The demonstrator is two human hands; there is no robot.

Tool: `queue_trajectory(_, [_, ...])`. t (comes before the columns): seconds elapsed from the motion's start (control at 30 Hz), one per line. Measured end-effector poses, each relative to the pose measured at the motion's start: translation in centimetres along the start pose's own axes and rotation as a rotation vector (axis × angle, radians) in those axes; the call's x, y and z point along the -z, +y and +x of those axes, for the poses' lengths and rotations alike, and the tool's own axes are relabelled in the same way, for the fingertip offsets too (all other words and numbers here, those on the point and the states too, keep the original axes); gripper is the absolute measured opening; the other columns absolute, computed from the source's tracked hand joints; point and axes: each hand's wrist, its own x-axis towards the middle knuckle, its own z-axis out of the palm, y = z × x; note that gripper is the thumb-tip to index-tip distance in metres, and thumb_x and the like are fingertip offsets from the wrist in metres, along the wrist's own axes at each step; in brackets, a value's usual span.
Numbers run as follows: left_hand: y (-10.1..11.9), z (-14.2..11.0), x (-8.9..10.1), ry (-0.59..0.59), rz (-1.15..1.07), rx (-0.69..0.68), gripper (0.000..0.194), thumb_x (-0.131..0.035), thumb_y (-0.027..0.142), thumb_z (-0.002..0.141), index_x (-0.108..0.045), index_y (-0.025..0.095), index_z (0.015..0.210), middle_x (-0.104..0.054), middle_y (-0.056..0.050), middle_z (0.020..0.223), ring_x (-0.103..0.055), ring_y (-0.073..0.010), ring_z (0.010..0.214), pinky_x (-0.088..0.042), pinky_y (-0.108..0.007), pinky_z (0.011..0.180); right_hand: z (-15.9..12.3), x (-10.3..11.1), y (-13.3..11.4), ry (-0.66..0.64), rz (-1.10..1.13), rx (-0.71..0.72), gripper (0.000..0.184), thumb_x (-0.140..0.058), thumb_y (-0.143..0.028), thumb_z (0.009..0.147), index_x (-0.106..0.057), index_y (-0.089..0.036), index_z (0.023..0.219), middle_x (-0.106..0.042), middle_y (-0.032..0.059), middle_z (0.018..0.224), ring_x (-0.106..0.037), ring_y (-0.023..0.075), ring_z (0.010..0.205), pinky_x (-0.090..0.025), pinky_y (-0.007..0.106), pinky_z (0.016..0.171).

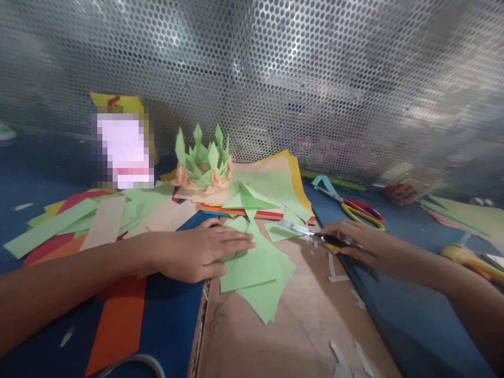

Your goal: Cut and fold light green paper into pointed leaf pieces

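My left hand lies flat with fingers stretched out, its fingertips on loose light green paper sheets on a brown board. At the right edge of that board my right hand is closed on a bladed cutting tool with a silver blade and a black and yellow handle; its exact kind is not clear. Its blade points left over a green paper piece. A folded green paper piece rests just beyond. Behind it stands a green folded-paper lotus with peach parts round its base.
Coloured paper strips are heaped at left, with an orange strip nearer me. Scissors with red and yellow handles lie at right, near a yellow tape dispenser. White scraps dot the brown board. Perforated metal closes the back.
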Motion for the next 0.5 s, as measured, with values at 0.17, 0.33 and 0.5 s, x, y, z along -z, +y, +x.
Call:
queue_trajectory(0.17, [-0.2, 0.0, -0.7, 0.056, 0.017, -0.024, 0.066, -0.043, 0.043, 0.093, -0.009, 0.031, 0.148, -0.026, -0.005, 0.152, -0.023, -0.0265, 0.138, -0.008, -0.047, 0.111, 0.6, -0.7, -2.2, 0.127, -0.160, 0.001, 0.027, -0.049, -0.030, 0.089, -0.057, -0.024, 0.115, -0.063, 0.0121, 0.109, -0.061, 0.0293, 0.101, -0.050, 0.044, 0.085])
queue_trajectory(0.33, [0.0, 0.0, -0.8, 0.069, 0.016, -0.024, 0.066, -0.042, 0.050, 0.092, -0.013, 0.029, 0.147, -0.028, -0.007, 0.151, -0.026, -0.0267, 0.137, -0.006, -0.046, 0.111, 2.3, -3.1, -9.4, 0.058, -0.071, 0.248, 0.059, -0.058, -0.045, 0.083, -0.043, -0.021, 0.134, -0.053, 0.0129, 0.132, -0.049, 0.0286, 0.120, -0.042, 0.044, 0.097])
queue_trajectory(0.5, [0.1, 0.0, -0.7, 0.075, -0.006, -0.032, 0.072, -0.045, 0.060, 0.086, -0.024, 0.025, 0.145, -0.032, -0.009, 0.149, -0.027, -0.0302, 0.135, -0.003, -0.048, 0.110, 2.6, -5.1, -11.6, 0.054, 0.099, 0.327, 0.033, -0.055, -0.035, 0.087, -0.058, -0.024, 0.118, -0.062, 0.0088, 0.119, -0.056, 0.0214, 0.107, -0.045, 0.036, 0.092])
